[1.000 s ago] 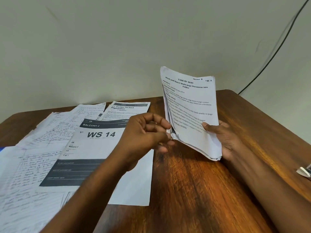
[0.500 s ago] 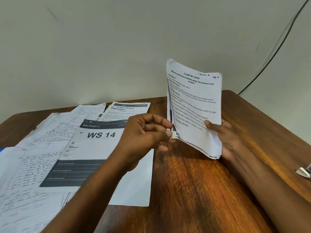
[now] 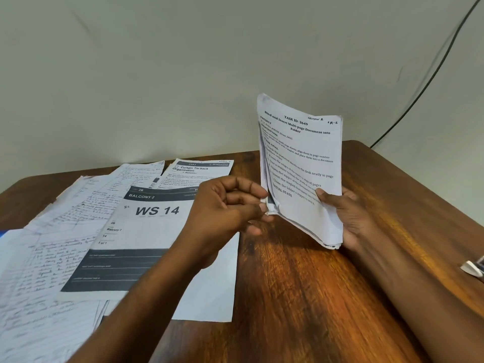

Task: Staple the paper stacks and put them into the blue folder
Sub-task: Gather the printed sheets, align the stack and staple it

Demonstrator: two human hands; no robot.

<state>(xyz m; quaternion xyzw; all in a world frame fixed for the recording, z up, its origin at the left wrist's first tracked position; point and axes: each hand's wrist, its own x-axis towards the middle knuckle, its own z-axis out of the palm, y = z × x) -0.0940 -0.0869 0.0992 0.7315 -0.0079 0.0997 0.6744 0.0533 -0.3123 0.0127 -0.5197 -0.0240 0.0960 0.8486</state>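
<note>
Paper stack (image 3: 301, 163) upright above the table (image 3: 301, 297), held from both sides.
Right hand (image 3: 345, 218) grips its lower edge, left hand (image 3: 230, 205) pinches the side; light, floppy sheets likely fan apart, so grip near the bottom corner.

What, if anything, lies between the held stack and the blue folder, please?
The stack is upright in both hands. Only a blue sliver shows at the table's left edge, probably the folder; loose sheets lie spread between and seem to cover it.

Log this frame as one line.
right hand: holds white printed paper stack upright | left hand: pinches stack's lower left edge | brown wooden table: loose sheets lying left
</note>
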